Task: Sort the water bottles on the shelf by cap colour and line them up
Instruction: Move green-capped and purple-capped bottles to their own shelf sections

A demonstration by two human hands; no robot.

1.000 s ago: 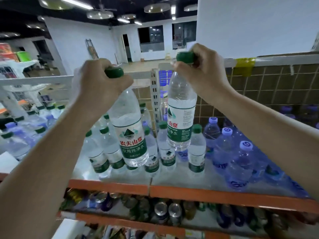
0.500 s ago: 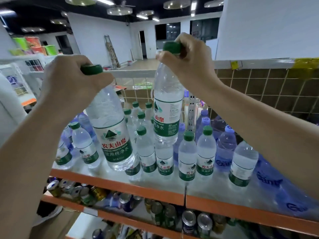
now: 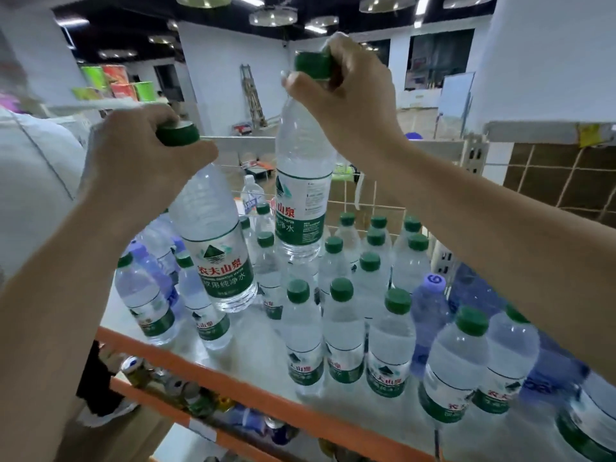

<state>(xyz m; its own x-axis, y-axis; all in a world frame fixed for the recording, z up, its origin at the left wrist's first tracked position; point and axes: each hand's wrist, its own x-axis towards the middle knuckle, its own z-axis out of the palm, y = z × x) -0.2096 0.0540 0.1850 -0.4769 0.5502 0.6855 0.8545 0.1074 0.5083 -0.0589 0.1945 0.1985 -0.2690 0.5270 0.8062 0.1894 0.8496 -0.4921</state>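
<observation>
My left hand (image 3: 140, 161) grips the green cap of a large clear water bottle (image 3: 216, 248), which hangs tilted above the shelf's left part. My right hand (image 3: 350, 98) grips the green cap of a second large bottle (image 3: 301, 201), held upright and higher, over the middle rows. On the white shelf (image 3: 253, 348) stand several small green-capped bottles (image 3: 305, 331) in rows at the centre and right. Purple-capped bottles stand at the left (image 3: 146, 261) and at the right (image 3: 430, 315).
The shelf has an orange front rail (image 3: 233, 388). A lower shelf holds drink cans (image 3: 186, 391). A wire mesh back (image 3: 366, 198) closes the shelf behind the bottles. A person in a white shirt (image 3: 36, 181) stands at the left.
The view has swung left along the shelf. Both held bottles have moved with it; the left one now hangs lower and more tilted, the right one stays raised.
</observation>
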